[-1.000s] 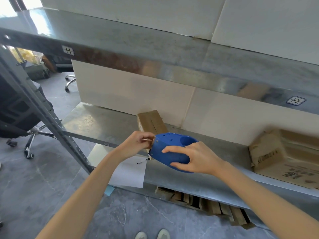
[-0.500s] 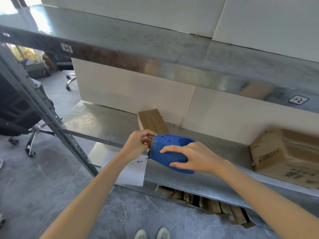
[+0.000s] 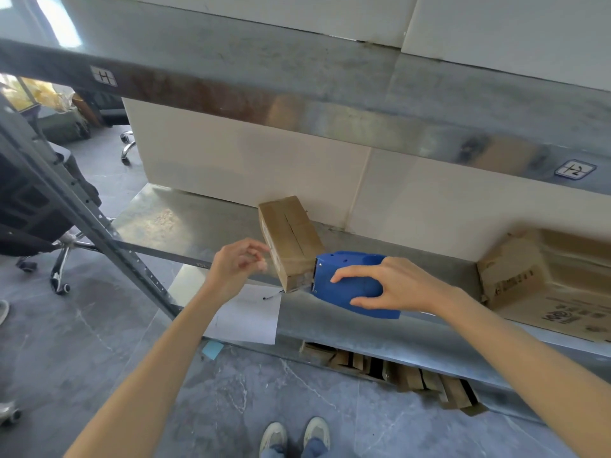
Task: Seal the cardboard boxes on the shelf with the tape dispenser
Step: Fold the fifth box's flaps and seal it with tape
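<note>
1. While our right hand (image 3: 396,285) curls its grip round the tape dispenser (image 3: 350,282), its mouth meets the near end of the small box (image 3: 291,239) on the shelf (image 3: 185,223).
2. Our left hand (image 3: 236,264) hovers just beside the box, grip spread, holding nothing.
3. Next, probably: steady the box and pull tape along its top.

Wall (image 3: 251,166): faced in cream panels, thin seams between them, set behind the rack.
Floor (image 3: 66,342): grey stone-look surface, pale veining throughout.
Metal shelving rack (image 3: 99,233): grey, with a perforated upright slanted at the left. The upper shelf (image 3: 297,71) is carried across the view, and a bright glare (image 3: 56,21) is reflected at its top left.
Labels: two white tags, one (image 3: 104,76) at the left and one (image 3: 575,169) at the right, fixed to the upper shelf's front edge.
Office chair (image 3: 26,206): black, on a chrome castor base, placed left of the rack.
Second castor base (image 3: 127,147): seen farther back.
</note>
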The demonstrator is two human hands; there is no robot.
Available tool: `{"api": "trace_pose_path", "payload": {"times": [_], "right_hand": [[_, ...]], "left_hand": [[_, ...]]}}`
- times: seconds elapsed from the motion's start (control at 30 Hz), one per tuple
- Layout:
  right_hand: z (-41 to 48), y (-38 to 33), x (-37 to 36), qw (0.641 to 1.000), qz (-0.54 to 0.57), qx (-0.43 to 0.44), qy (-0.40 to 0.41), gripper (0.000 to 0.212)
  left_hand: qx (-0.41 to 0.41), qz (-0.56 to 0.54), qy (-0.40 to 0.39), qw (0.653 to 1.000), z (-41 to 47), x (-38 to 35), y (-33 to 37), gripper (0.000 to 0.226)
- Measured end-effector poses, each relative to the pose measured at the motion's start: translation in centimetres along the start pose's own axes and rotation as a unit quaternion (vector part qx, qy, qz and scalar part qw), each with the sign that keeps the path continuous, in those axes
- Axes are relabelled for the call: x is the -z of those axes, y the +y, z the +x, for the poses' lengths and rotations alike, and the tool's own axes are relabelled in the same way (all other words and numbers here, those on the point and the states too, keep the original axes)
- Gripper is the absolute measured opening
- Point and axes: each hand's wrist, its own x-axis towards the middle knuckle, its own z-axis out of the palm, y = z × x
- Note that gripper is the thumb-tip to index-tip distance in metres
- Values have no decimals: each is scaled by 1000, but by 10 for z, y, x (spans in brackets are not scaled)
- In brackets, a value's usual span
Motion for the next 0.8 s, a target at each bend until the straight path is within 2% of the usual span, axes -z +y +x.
{"api": "trace_pose_path", "payload": {"times": [0.13,0.3,0.8], "right_hand": [[-5,6,1,1000,-9,-13,-16,39],[-4,6,1,999,12,-18,-41,39],[8,3,-6,998,17,-30,-59,39]], "left_hand": [[-1,-3,-30,1000,-7,-17,-5,27],[-12,15,-19,1000,-8,-27,-10,21],[-99,77,64,990,0,-52,-44,48]]}}
